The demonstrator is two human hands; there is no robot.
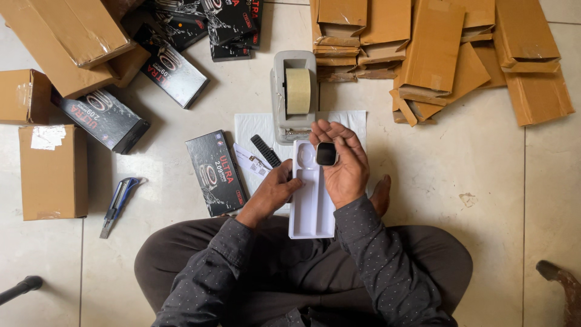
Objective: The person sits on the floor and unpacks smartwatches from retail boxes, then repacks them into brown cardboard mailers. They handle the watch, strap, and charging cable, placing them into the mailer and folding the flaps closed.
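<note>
Sitting cross-legged on the tiled floor [484,181], you work over your lap. Your right hand [342,160] is held palm up, fingers [330,130] loosely spread, with a small square smartwatch body [326,154] resting on the palm under the thumb; the hand is not clenched. It hovers over the far end of a white plastic tray [311,206], just above the tray's round recess. Your left hand [275,191] grips the tray's left edge, fingers curled around it, holding it steady with its near end toward your lap.

Surroundings: a grey tape dispenser [295,91] with a roll of tan tape sits just beyond the tray, on a white sheet [254,124]. A black watch strap [265,150] lies on that sheet, left of the tray. A black printed box [216,172] lies just left of your left hand. A blue utility knife [119,203] lies well to the left. Brown cardboard cartons [51,169] stand at far left; flattened cardboard boxes [442,48] are stacked at far right. More black printed boxes [169,63] lie at the far left.
</note>
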